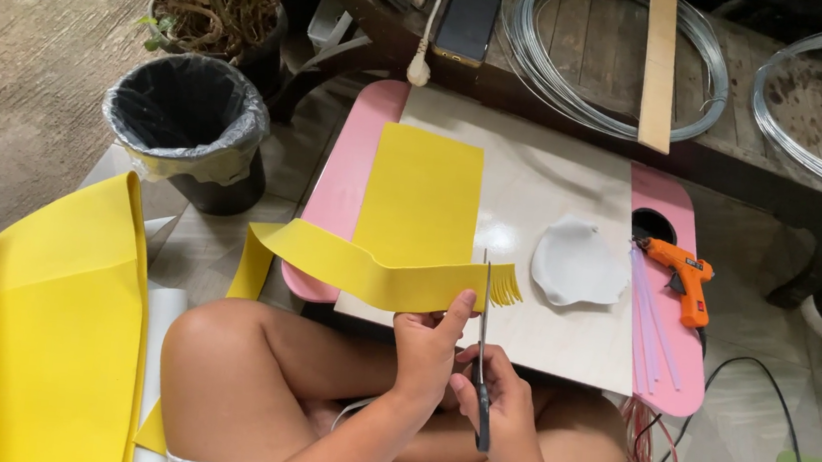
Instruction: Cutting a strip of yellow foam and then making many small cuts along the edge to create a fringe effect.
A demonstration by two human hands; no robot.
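Right now your left hand (pixel 428 348) pinches the yellow foam strip (pixel 367 269) near its fringed end, thumb pressed on top. Your right hand (pixel 504 411) is closed around the scissors (pixel 483 353), blades pointing up just beside the fringe. Beyond your grip lie a yellow sheet (pixel 419 197), a white dish (pixel 577 263) and an orange glue gun (pixel 686 280).

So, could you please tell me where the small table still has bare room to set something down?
The pale board is bare between the yellow sheet and the white dish, and behind the dish. The right edge is crowded by the orange glue gun and glue sticks; the near edge by the left hand, right hand, scissors and fringed strip.
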